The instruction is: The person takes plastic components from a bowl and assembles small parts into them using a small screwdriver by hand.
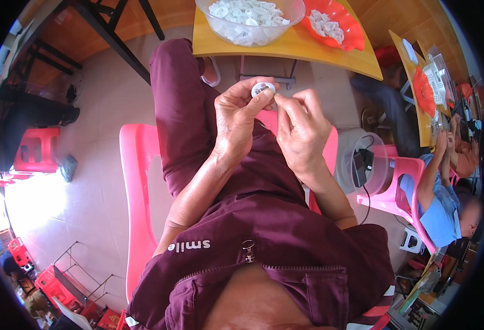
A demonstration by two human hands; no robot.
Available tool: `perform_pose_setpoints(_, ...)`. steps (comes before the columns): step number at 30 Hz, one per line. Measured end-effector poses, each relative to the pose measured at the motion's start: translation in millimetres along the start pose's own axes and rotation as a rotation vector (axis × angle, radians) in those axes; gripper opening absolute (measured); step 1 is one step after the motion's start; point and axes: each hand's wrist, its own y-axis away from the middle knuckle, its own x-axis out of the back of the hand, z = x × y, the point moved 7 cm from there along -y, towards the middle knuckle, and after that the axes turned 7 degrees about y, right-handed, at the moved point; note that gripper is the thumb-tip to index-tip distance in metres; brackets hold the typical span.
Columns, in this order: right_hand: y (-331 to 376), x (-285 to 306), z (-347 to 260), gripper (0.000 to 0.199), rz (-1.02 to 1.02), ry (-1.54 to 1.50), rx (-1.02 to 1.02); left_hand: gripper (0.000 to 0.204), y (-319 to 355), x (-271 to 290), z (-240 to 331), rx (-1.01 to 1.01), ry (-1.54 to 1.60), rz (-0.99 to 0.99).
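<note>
Head view looks down on a seated person in a maroon zip jacket [264, 242] and maroon trousers [184, 104], whose lap fills the middle of the picture. Under them is a pink plastic chair [134, 181], its seat edge showing on both sides of the legs. Ahead, at the top of the frame, a yellow wooden table [308, 47] carries a clear bowl [248, 19] heaped with small white plastic pieces, and just beside it to the right a red dish [335, 22] holding a smaller heap of the same white pieces. To the right, a second person in a blue shirt [440, 203] sits on another pink chair at a neighbouring table, hands raised over their own work. A clear plastic tub [363, 162] with a dark cable inside stands between the two chairs. Red stools [35, 148] stand well apart on the tiled floor to the left.

Both forearms rise from the lower edge and meet above the lap, just short of the table. The left hand [236, 118] is closed on a small white round part [263, 89], pinching it between thumb and fingertips with its face turned upward. The right hand [302, 129] has thumb and forefinger pressed together at the part's right rim, touching it; whether something tiny is held between them cannot be told.
</note>
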Motion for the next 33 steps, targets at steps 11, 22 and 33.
perform_pose_setpoints(11, -11.6, 19.1, 16.6, 0.016, -0.023, -0.271, -0.144, 0.043, 1.6, -13.8, 9.7, 0.286, 0.386, -0.263)
perform_pose_setpoints(22, -6.3, 20.9, 8.9, 0.018, -0.042, -0.428, -0.224, 0.039, 2.6, -11.0, 15.1, 0.259, 0.433, -0.297)
perform_pose_setpoints(33, -9.8, 17.3, -7.5, 0.018, -0.011, -0.294, -0.052, 0.032, 7.5, -8.3, 20.3, 0.127, 0.201, -0.257)
